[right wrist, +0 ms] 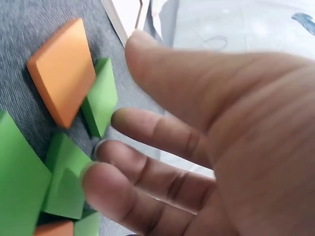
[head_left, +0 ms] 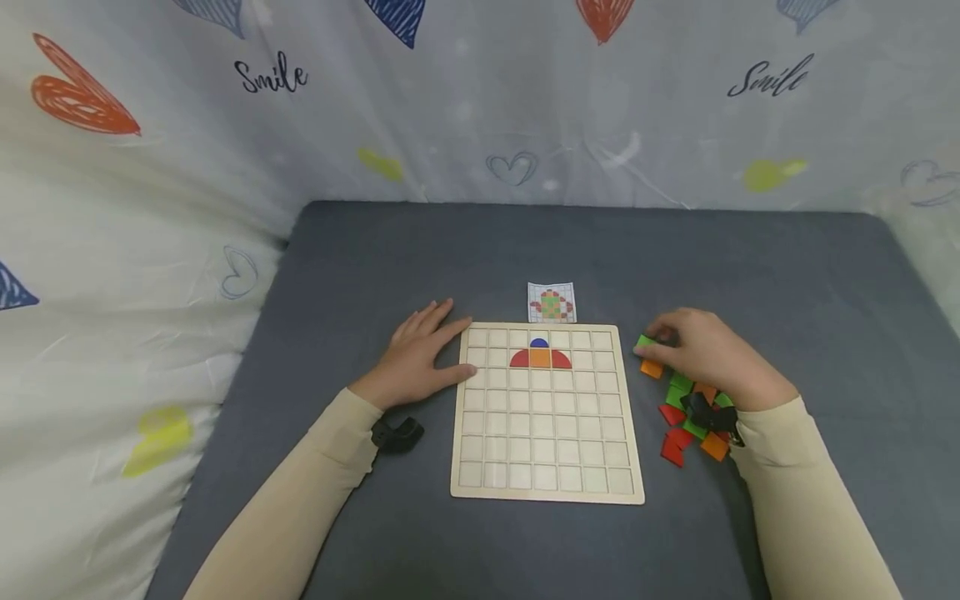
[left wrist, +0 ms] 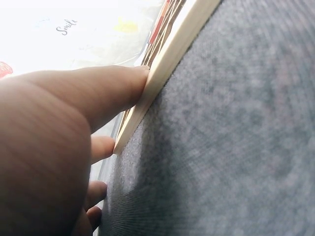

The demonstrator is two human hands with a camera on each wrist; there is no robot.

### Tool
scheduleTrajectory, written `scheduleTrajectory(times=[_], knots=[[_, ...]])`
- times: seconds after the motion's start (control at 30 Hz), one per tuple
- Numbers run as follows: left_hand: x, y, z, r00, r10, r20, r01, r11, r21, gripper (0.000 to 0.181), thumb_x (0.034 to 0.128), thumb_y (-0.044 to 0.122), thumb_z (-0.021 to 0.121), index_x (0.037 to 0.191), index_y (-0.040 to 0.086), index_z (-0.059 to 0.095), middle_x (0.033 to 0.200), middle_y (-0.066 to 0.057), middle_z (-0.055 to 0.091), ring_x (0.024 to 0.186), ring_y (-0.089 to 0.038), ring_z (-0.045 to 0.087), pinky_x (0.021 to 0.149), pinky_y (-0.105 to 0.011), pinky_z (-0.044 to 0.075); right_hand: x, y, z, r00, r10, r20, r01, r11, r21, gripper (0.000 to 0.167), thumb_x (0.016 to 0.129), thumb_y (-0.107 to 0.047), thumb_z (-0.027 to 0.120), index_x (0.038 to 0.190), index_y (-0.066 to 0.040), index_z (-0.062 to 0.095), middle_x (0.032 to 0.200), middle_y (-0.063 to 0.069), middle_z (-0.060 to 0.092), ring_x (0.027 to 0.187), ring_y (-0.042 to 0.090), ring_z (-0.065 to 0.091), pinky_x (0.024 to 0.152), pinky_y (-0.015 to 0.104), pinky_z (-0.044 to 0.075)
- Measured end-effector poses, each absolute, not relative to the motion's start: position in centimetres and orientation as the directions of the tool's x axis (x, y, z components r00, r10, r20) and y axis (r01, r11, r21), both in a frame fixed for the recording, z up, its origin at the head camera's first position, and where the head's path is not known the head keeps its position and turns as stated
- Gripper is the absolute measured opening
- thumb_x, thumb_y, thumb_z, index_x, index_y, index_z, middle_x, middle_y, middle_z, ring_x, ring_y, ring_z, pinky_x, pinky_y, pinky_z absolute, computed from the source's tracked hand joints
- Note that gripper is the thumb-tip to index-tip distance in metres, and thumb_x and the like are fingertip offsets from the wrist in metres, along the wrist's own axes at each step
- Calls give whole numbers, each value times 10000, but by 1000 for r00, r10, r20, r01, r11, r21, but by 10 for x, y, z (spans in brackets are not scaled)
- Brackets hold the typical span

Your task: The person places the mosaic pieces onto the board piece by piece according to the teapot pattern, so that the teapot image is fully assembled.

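My left hand (head_left: 416, 354) lies spread at the upper left edge of a wooden grid board (head_left: 630, 475), its thumb and a fingertip touching the rim. On the board sit a blue half-round piece (head_left: 538, 342), an orange square (head_left: 540, 358) and two red quarter-round pieces (head_left: 519, 360). Over the loose tiles to the right of the board is my right hand (head_left: 701, 354). In the right wrist view its fingertips are beside a green tile (right wrist: 102, 98), with the thumb standing apart. An orange tile (right wrist: 64, 73) leans against that green tile.
A small printed card (head_left: 552, 293) with a coloured pattern lies at the board's far edge. Several green, red and orange tiles (head_left: 672, 446) are heaped below my right hand. A patterned curtain (head_left: 465, 117) hangs behind the grey table (head_left: 420, 250).
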State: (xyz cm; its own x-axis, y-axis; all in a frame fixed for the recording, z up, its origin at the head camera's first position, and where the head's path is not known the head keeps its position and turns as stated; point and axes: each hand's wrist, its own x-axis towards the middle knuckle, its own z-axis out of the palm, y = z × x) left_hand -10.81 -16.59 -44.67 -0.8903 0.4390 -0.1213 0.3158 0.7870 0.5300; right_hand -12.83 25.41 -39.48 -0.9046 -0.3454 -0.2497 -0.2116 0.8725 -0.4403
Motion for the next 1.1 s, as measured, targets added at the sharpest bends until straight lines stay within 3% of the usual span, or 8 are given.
scheduleTrajectory(times=[0.4, 0.67, 1.1], knots=[[-108, -166, -447, -893, 437, -110, 320, 785, 530, 802, 995, 553, 669, 1658, 219, 369, 1766, -106, 123, 1634, -343, 45, 1292, -600, 21, -128, 251, -398, -914, -334, -231, -206, 871, -446, 261, 965, -241, 786, 1106, -26, 734, 1024, 144, 673, 876, 271, 609, 733, 445, 524], [-108, -166, -448, -891, 439, -114, 323, 790, 521, 796, 1001, 553, 664, 1660, 222, 365, 1766, -104, 120, 1634, -342, 48, 1293, -601, 27, -125, 249, -397, -918, -335, -213, -210, 865, -455, 167, 997, -176, 745, 1075, -38, 691, 922, 95, 633, 706, 208, 549, 643, 373, 485], [-107, -165, -445, -889, 441, -125, 316, 788, 528, 795, 1006, 541, 662, 1663, 217, 355, 1766, -111, 115, 1635, -338, 34, 1291, -607, 25, -117, 237, -381, -919, -359, -161, -260, 861, -436, 132, 993, -164, 751, 1030, -51, 696, 859, 50, 654, 650, 172, 551, 625, 361, 483]])
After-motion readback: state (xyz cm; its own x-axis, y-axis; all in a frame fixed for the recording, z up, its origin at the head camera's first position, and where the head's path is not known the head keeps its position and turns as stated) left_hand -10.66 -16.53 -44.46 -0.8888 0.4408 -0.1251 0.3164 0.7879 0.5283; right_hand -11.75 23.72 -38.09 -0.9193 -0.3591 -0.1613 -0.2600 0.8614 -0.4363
